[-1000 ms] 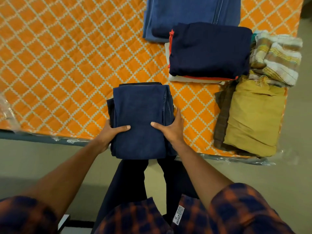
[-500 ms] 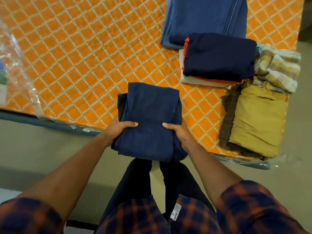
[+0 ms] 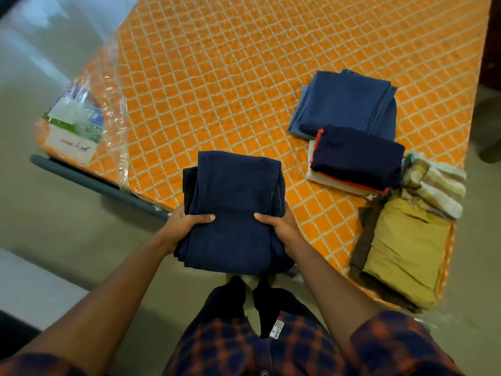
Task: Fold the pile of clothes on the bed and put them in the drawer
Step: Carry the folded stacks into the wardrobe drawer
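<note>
An orange quilted bed [image 3: 244, 77] fills the view, with four folded stacks along its right side: blue trousers [image 3: 347, 104], a navy garment [image 3: 357, 156] on lighter ones, a striped cloth [image 3: 433, 185] and a mustard garment [image 3: 401, 251]. Over the bed's near edge, a folded pair of dark blue jeans [image 3: 233, 207] is held at its sides. The left hand [image 3: 181, 226] and right hand [image 3: 282, 226] each grip it firmly, thumbs pressed on top.

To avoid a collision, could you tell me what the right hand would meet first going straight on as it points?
The right hand meets the folded navy trousers it grips; beyond them, probably only orange bedspread.
</note>
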Demonstrator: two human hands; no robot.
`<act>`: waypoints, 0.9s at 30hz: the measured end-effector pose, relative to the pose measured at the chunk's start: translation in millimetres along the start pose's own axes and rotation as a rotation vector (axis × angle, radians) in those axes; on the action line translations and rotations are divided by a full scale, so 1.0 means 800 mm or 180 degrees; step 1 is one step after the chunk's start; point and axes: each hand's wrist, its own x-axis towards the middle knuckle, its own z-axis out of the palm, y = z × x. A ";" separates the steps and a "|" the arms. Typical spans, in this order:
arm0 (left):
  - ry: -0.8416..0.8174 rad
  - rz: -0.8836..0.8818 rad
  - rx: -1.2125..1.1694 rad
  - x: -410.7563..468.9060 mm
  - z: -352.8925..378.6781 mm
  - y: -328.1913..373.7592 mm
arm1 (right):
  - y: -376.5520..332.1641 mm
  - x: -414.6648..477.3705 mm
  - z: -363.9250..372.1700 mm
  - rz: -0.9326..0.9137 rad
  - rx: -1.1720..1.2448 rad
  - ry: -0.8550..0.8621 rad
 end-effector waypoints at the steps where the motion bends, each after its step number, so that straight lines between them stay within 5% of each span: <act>1: 0.0003 0.0043 -0.0003 0.002 0.003 0.003 | -0.006 0.003 -0.001 -0.0016 -0.0009 0.0014; 15: -0.0055 0.0389 -0.0031 0.130 0.116 0.121 | -0.151 0.116 -0.087 -0.0444 -0.0159 0.0086; 27: -0.0637 0.0763 0.0432 0.409 0.357 0.336 | -0.379 0.286 -0.282 -0.0916 -0.0165 0.1135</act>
